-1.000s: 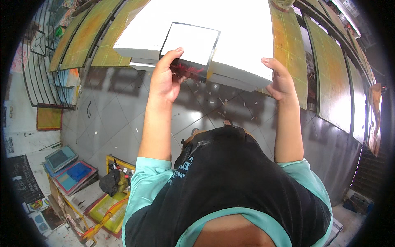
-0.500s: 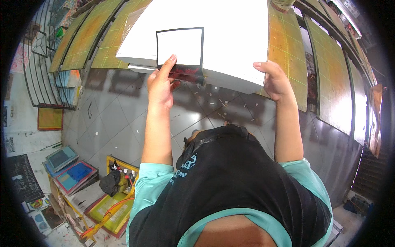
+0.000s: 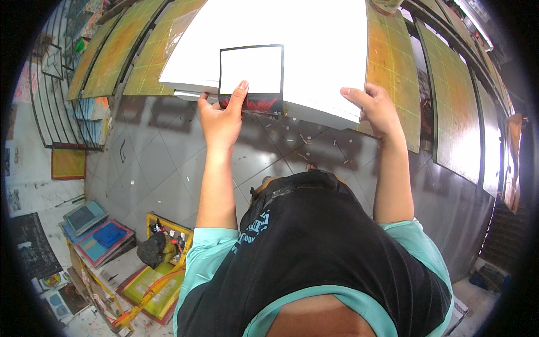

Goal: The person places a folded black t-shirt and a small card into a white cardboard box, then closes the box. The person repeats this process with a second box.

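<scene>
A thick stack of large white sheets (image 3: 323, 67) lies in front of me, too bright for detail. On it rests a smaller white sheet with a black border (image 3: 251, 70) and a dark band with red marks along its near edge. My left hand (image 3: 222, 124) is closed on this sheet's near left corner, the thumb on top; its fingertips are partly hidden at the stack's edge. At the stack's near right corner, my right hand (image 3: 380, 111) grips the edge with the thumb on top and the other fingers partly hidden beyond the side.
Yellow-green boards with grid lines (image 3: 393, 78) run along both sides of the stack. Wire racking (image 3: 62, 106) stands at the left. Framed screens (image 3: 104, 241) and a yellow frame holding a black bag (image 3: 151, 250) lie lower left. Scraps dot the tiled floor (image 3: 163, 146).
The black-bordered sheet and my left hand have shifted slightly right and toward me. My right thumb has slid a little left and down on the stack's corner.
</scene>
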